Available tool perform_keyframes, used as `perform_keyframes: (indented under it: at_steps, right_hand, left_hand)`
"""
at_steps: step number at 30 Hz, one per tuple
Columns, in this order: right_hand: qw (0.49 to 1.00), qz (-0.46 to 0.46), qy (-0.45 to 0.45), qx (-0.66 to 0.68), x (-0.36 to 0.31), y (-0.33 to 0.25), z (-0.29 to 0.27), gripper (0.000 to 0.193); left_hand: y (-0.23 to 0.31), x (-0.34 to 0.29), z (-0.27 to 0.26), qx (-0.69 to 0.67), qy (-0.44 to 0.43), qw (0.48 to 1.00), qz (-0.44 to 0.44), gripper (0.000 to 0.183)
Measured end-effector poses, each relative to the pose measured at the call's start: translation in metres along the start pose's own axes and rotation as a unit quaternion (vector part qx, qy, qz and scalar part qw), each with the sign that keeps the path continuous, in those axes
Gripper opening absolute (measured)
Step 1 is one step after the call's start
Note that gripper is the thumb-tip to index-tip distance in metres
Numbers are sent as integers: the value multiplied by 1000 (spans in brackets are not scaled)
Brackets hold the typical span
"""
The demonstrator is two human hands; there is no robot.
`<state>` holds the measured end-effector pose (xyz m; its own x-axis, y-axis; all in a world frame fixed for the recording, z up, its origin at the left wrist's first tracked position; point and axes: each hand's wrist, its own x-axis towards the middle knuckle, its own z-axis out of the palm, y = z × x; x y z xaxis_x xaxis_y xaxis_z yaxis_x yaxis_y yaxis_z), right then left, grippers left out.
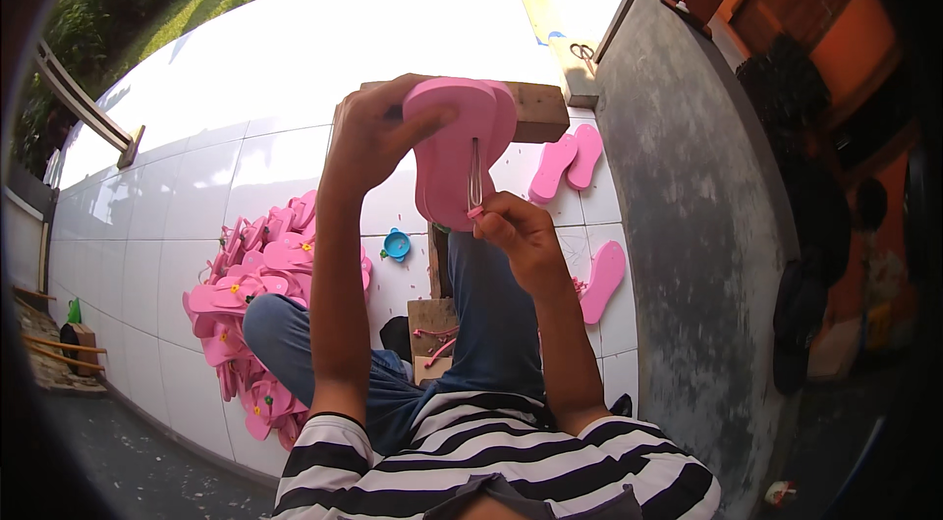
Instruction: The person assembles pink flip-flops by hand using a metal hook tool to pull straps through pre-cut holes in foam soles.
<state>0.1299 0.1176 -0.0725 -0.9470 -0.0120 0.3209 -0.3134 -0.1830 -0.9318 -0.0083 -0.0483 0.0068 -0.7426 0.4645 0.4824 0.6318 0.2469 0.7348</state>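
My left hand [378,132] is closed round the upper edge of a pair of pink flip-flop soles [457,142], one lying behind the other and held upright. A thin, shiny metal prong tool [475,176], shaped like a long narrow loop, lies against the front sole with its tip near the middle. My right hand [521,230] pinches its lower end, together with a small pink piece [475,213] that looks like a strap end. Exactly how the tool and the pink piece join is hidden by my fingers.
A heap of pink flip-flops [260,294] lies on the white tiles at left, near a small blue cup [396,245]. Behind the soles is a wooden block [540,114]. Loose soles [553,168] lie at right, and scissors [582,53] rest by the wall. Pink straps [439,353] sit between my legs.
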Motion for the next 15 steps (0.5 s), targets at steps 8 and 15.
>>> perform_keyframes:
  at_steps: [8, 15]
  right_hand:
    - [995, 34, -26, 93, -1, 7, -3, 21]
    - [998, 15, 19, 60, -3, 1, 6, 26]
  left_hand:
    - [-6, -1, 2, -17, 18, 999, 26, 31]
    - [2, -2, 3, -27, -2, 1000, 7, 32]
